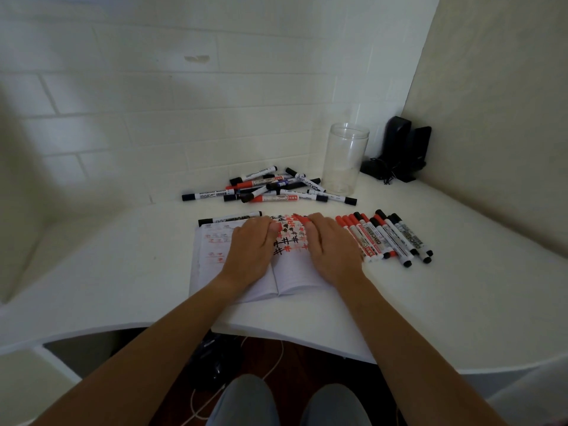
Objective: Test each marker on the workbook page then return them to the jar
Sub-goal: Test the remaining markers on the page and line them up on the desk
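An open workbook [292,272] lies on the white desk, its right page covered with red and black hash marks [289,241]. My left hand [250,250] rests palm down on the left page. My right hand [333,250] lies on the right page and pinches a red marker [300,219], whose red end pokes out past the fingertips. The clear jar [345,158] stands upright at the back, with no markers in it. To its left sits a loose pile of markers [270,187]. A row of red and black markers [387,236] lies right of the workbook.
One black marker [230,218] lies along the workbook's top edge. Black speakers and a cable [399,152] stand in the back right corner beside the jar. Tiled walls close off the back and right. The desk's front edge curves above my knees.
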The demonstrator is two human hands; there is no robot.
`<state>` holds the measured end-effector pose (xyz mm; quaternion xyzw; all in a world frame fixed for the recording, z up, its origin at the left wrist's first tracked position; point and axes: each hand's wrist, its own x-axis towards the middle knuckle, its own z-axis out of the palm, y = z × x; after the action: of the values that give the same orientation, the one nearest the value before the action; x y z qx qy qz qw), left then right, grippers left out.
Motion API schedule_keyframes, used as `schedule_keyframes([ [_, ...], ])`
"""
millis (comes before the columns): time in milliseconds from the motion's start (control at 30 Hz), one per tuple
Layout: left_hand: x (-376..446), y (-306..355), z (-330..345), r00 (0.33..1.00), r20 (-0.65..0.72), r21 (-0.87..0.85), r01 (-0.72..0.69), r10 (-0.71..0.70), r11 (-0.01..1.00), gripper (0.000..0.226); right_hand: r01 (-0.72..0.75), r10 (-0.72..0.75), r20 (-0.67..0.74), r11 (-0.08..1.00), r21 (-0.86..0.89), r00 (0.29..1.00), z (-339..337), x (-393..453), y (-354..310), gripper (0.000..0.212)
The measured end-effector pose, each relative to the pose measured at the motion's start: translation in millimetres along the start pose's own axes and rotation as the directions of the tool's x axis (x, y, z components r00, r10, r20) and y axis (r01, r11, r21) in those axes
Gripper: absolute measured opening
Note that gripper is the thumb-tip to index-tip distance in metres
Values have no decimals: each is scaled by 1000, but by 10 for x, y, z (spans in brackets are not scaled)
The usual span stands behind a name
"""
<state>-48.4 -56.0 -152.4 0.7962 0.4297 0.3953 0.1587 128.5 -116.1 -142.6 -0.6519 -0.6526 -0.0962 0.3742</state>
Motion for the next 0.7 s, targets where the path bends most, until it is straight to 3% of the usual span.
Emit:
schedule_keyframes([
  [167, -22, 54, -30, 991, 126, 28, -51, 47, 998, 27, -3, 12, -83, 993, 114, 997, -9, 9, 76, 41],
  [267, -24, 64, -29, 986, 157, 48, -57, 49, 997, 28, -22, 97, -173, 921, 388, 980, -11, 17, 107, 36],
  [367, -25, 41, -27, 981, 190, 63, -55, 42, 997, 24, -130, 244, -143, 829, 544, 959, -33, 19, 129, 45],
  [467, -20, 12, -34, 961, 264, 142, -119, 79, 983, 30, -215, 304, -77, 809, 547, 950, -31, 18, 180, 54],
  [600, -7, 37, -59, 952, 287, 151, -156, 107, 976, 46, -272, 341, -18, 780, 564, 940, -30, 14, 141, 27],
  [700, -8, 30, -66, 948, 298, 160, -162, 109, 974, 47, -221, 294, -59, 821, 526, 954, -45, 5, 113, 12],
])
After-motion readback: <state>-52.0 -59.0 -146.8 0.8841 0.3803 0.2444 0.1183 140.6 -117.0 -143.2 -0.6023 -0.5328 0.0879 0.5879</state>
